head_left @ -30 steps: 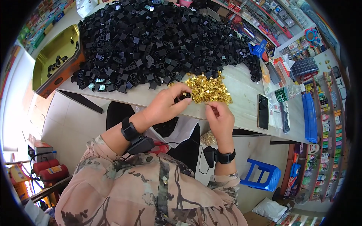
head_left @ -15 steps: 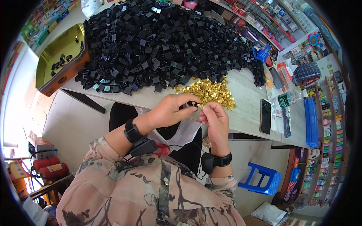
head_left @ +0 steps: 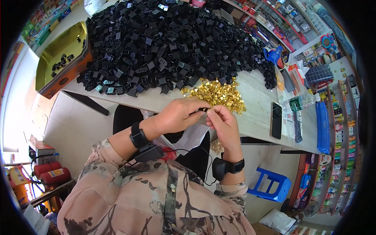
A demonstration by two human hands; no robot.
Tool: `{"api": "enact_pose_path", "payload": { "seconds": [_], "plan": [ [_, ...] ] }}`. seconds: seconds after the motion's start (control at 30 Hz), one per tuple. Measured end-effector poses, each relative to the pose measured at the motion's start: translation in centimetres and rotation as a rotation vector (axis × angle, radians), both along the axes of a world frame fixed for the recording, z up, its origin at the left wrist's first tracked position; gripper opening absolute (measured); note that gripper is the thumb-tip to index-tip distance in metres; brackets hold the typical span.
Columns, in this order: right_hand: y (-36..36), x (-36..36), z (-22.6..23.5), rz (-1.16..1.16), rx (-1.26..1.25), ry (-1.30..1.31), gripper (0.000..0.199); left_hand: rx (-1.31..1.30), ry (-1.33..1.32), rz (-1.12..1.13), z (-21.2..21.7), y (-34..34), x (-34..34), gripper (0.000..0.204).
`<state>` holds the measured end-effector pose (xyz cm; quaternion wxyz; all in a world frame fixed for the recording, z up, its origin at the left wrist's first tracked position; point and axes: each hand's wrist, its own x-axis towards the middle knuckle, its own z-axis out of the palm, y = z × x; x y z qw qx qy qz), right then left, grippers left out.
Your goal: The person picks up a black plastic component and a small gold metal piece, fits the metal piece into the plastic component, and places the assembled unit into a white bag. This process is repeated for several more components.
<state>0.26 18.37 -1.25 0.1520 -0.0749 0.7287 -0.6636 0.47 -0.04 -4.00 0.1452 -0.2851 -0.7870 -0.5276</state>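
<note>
My left hand (head_left: 176, 114) pinches a small black plastic housing (head_left: 203, 109) between thumb and forefinger, just off the table's near edge. Pressed against the housing's right end are the thumb and forefinger of my right hand (head_left: 224, 127). A glint of gold shows where the fingertips meet, but what the right fingers hold is too small to make out. Right beyond the hands lies a heap of small folded gold metal pieces (head_left: 219, 95). A large mound of similar black plastic housings (head_left: 156, 55) covers most of the table (head_left: 256, 100) behind it.
An open tin box with a gold inside (head_left: 45, 62) holds several black pieces at the left. On the right lie a phone (head_left: 275, 121), a plastic bottle (head_left: 299, 103) and a blue tray (head_left: 323, 127). A white bag (head_left: 196, 139) hangs below the hands; a blue stool (head_left: 274, 186) stands right.
My right hand has shifted very slightly, its fingertips now closer against the black housing. The left hand still holds the housing in nearly the same place.
</note>
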Motion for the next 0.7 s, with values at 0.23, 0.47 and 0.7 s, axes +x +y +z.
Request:
{"api": "enact_pose_path", "payload": {
  "seconds": [0.23, 0.47, 0.7],
  "plan": [
    [0.4, -0.1, -0.3, 0.065, -0.03, -0.004, 0.013, 0.008, -0.004, -0.024, 0.2, 0.1, 0.3, 0.024],
    [2.6, -0.3, -1.2, -0.162, 0.002, 0.18, 0.012, 0.56, -0.714, -0.148, 1.6, -1.7, -1.3, 0.019],
    [3.6, -0.6, -2.5, -0.266, 0.33, 0.442, 0.012, 0.618, -0.793, -0.152, 3.7, -2.1, -2.0, 0.019]
  ]
}}
